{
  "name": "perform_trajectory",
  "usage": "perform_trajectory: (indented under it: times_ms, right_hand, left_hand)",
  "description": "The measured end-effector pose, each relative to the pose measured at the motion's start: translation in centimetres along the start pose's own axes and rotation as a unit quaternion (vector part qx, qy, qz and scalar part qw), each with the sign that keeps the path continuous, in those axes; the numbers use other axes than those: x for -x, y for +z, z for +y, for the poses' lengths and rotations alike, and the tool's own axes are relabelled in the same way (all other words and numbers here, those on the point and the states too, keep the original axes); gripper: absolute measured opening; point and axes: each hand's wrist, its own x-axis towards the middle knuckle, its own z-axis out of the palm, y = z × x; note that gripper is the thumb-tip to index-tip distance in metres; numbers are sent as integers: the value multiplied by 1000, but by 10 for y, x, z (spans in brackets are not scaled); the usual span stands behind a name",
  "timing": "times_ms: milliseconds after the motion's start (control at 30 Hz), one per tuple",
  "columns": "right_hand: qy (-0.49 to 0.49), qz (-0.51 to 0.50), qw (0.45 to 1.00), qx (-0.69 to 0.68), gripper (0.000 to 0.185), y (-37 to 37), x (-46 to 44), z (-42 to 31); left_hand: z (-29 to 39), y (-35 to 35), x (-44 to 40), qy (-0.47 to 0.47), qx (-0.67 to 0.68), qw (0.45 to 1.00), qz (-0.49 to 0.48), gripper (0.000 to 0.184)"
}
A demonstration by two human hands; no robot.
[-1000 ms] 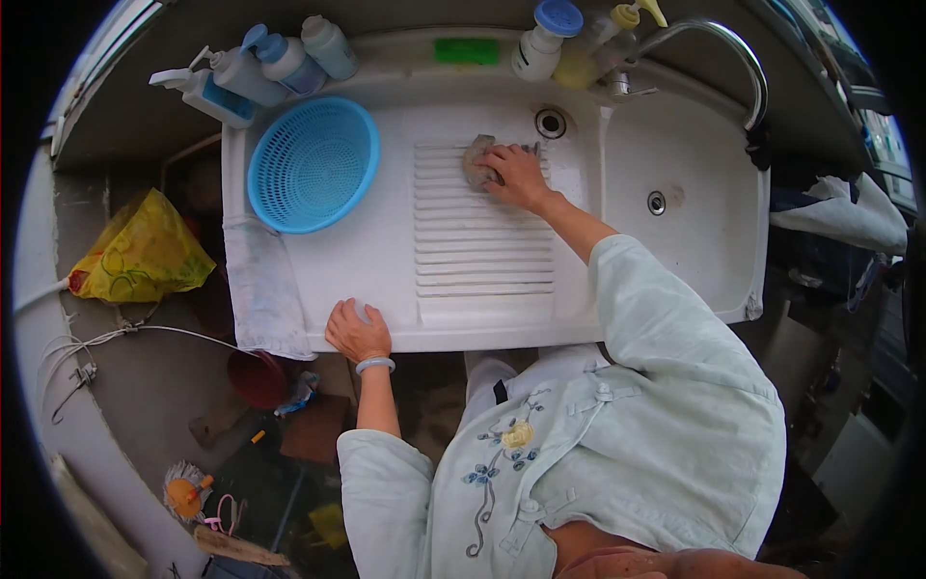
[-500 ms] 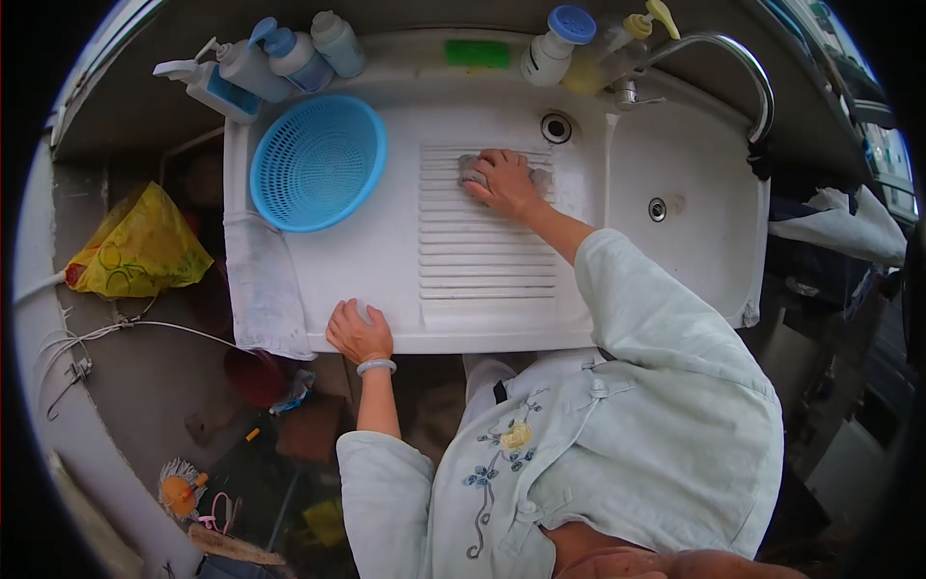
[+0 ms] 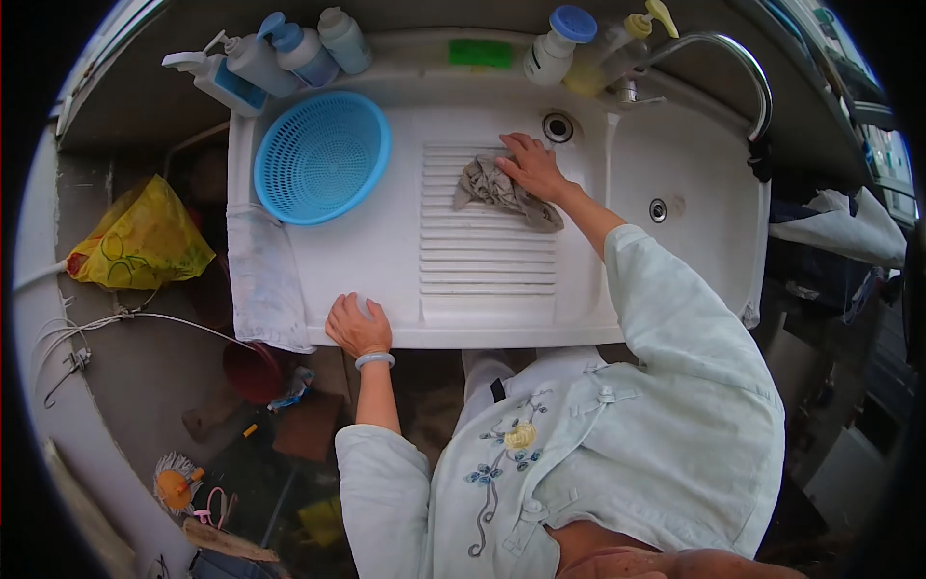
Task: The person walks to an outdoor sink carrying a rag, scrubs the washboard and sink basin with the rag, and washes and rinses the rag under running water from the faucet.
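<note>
A crumpled grey-brown cloth (image 3: 492, 185) lies across the ridged washboard (image 3: 487, 251) moulded into the white sink top. My right hand (image 3: 536, 170) is over the cloth's upper right part, fingers stretched out past it and the thumb side against the fabric; its underside is hidden. My left hand (image 3: 360, 328), with a pale bangle (image 3: 375, 360) at the wrist, rests on the sink's front edge, fingers and thumb apart. A pale greyish patch shows between that thumb and fingers, too unclear to name.
A blue plastic basket (image 3: 323, 159) stands left of the washboard. Several bottles (image 3: 309, 58) line the back left; a blue-lidded bottle (image 3: 548, 60) and a yellow pump bottle (image 3: 608, 63) stand near the faucet (image 3: 752, 77). A whitish cloth (image 3: 265, 275) drapes the left edge.
My right hand has shifted right and slightly up, with its fingers straighter. The cloth, earlier mostly under the hand, now lies spread and more visible. My left hand stays on the edge.
</note>
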Motion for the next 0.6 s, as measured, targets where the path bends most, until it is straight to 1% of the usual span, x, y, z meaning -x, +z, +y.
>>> perform_trajectory:
  times_ms: [33, 67, 100, 167, 200, 233, 300, 333, 367, 400, 433, 500, 533, 567, 600]
  right_hand:
    - [-30, 130, 987, 85, 49, -6, -5, 4]
    - [-69, 134, 986, 65, 48, -12, -4, 9]
    - [-68, 135, 986, 64, 48, -7, 6, 6]
    - [-197, 34, 968, 152, 49, 6, 38, -2]
    - [-193, 33, 962, 191, 53, 11, 45, 0]
    - [-193, 32, 962, 191, 53, 12, 41, 8]
    - [-147, 19, 988, 50, 57, 8, 24, 23]
    - [-144, 20, 988, 51, 57, -6, 26, 15]
    - [-54, -67, 988, -130, 56, -26, 25, 10]
    - [35, -150, 940, -305, 55, -46, 22, -1]
    - [34, -151, 940, -304, 55, -59, 18, -3]
    - [56, -186, 961, -198, 51, -77, 13, -2]
    - [73, -208, 960, -171, 53, -72, 4, 5]
    - [73, -208, 960, -171, 53, -56, 3, 7]
    - [12, -118, 992, -43, 54, -32, 1, 8]
  left_hand:
    - [0, 1, -1, -8, 3, 1000, -6, 29]
    - [0, 1, -1, -15, 5, 1000, -13, 29]
    - [-1, 0, -1, -14, 4, 1000, -13, 29]
    - [1, 0, -2, -15, 3, 1000, -15, 29]
    - [1, 0, -1, -16, 4, 1000, -15, 29]
    - [0, 0, 0, -10, -2, 1000, -11, 29]
    - [-1, 0, -1, -4, -8, 1000, -5, 29]
    - [-1, 0, 0, -6, -11, 1000, -9, 29]
    - [1, 0, -1, -9, -14, 1000, -12, 30]
    - [1, 1, -3, -9, -12, 1000, -10, 30]
    - [1, 1, -3, -8, -5, 1000, -9, 30]
    - [0, -1, 0, -7, 2, 1000, -11, 29]
    - [1, -1, -1, -9, 0, 1000, -13, 29]
    - [1, -1, -2, -12, -2, 1000, -14, 29]
    - [1, -1, -2, -12, -3, 1000, -13, 29]
